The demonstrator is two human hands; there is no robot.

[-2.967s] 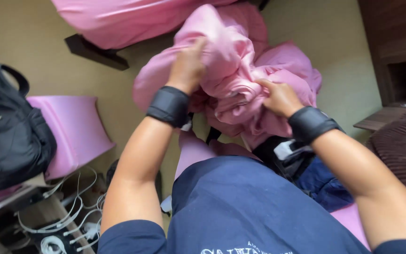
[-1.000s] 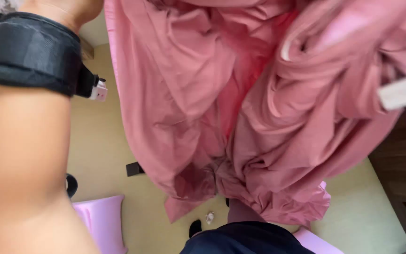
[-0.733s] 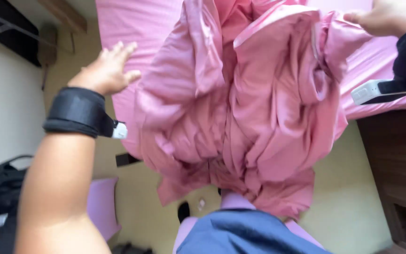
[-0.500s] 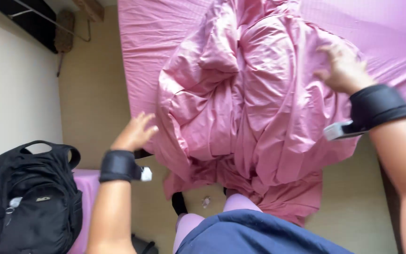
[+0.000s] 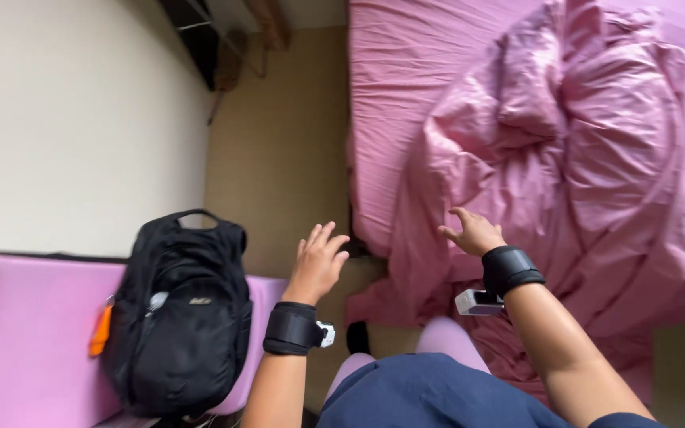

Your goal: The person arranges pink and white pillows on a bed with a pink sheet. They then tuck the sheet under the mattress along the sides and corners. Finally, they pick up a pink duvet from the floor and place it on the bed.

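At the far left a long pale-pink padded bench (image 5: pixel 25 333) runs along the white wall, and a black fabric backpack (image 5: pixel 180 317) with an orange tag at its side stands on it, its carry loop upright. Beside the backpack the left hand (image 5: pixel 316 265) hangs in the air over the tan floor (image 5: pixel 279 158), wearing a black wrist strap with a small white device on it. Its fingers (image 5: pixel 320 238) are spread and loose, grasping nothing and touching nothing.

To the right of it the right hand (image 5: pixel 476 232), strapped the same way, reaches out over the hanging edge of the crumpled pink cotton bed sheet (image 5: pixel 564 182). Its fingers (image 5: pixel 455 235) are also released and splayed, closed on no cloth; whether the fingertips brush the fabric cannot be told from this view.

The sheet lies heaped in soft folds across the pink-covered bed (image 5: pixel 406 71), with one side spilling off the mattress edge down toward the floor, close to the person's knees. It looks thin, light and completely limp, so it would likely sag and bunch wherever it is not supported, and a grip in the middle of the heap would probably just gather a wad. The better hold seems to be along the hem or a corner, pinched with both hands well apart; the draped edge just beside the right hand is the nearest free stretch. The weave looks matte, not slippery, and nothing about it appears fragile.
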